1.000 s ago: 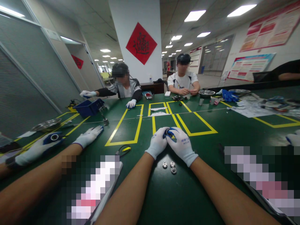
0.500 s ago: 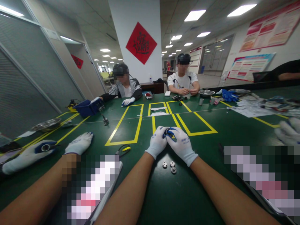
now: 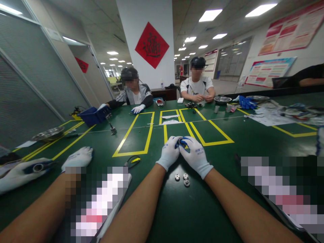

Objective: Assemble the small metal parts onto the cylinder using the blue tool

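Both my hands wear white gloves with blue palms and meet above the green table (image 3: 192, 209). My left hand (image 3: 169, 152) is closed around one side of a small dark, ring-shaped metal part (image 3: 180, 141). My right hand (image 3: 194, 154) grips the same part from the other side, fingertips against it. Fingers hide most of the part, so its exact kind cannot be made out. Just below my wrists lie three small round metal pieces with raised centres: one at left (image 3: 177, 177), one at upper right (image 3: 185, 176) and one at lower right (image 3: 186, 183).
At left, a co-worker's gloved hand (image 3: 77, 158) rests near another holding a ring-shaped part (image 3: 38, 167). Yellow tape rectangles (image 3: 146, 148) mark the table. A blue bin (image 3: 92, 116) and metal bowl (image 3: 48, 134) stand left; papers (image 3: 265, 116) lie right. Two people sit opposite.
My hands keep hold of the ring-shaped part, almost unmoved. At left, the co-worker's hands have shifted left and down. A gloved hand at the right edge has mostly left the view.
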A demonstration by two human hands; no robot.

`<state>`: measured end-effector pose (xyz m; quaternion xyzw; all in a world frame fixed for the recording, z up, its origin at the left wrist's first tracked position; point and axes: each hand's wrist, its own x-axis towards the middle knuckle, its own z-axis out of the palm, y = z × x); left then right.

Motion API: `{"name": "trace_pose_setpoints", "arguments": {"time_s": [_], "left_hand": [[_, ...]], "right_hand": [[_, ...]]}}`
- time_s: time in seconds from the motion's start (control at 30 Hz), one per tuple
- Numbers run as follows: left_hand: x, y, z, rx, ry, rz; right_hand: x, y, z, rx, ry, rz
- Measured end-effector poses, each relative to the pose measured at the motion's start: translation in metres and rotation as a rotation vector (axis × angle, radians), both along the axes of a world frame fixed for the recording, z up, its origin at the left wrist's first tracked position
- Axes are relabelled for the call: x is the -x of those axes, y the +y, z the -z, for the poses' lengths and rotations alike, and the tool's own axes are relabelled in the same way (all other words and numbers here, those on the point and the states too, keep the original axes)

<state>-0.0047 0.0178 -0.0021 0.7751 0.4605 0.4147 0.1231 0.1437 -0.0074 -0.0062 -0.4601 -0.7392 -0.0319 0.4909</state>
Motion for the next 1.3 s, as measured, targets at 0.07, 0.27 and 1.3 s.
{"name": "trace_pose_setpoints", "arguments": {"time_s": [0.07, 0.27, 1.3], "left_hand": [[-0.0001, 0.0007, 0.0016, 0.014, -0.016, 0.008], [-0.0005, 0.0000, 0.0011, 0.019, -0.025, 0.003], [0.0002, 0.0036, 0.0044, -0.012, -0.034, 0.001]], "right_hand": [[0.0000, 0.0001, 0.0003, -0.003, -0.001, 0.001], [-0.0002, 0.0007, 0.0007, 0.001, -0.003, 0.008], [-0.0008, -0.0008, -0.0005, 0.000, 0.015, -0.004]]}}
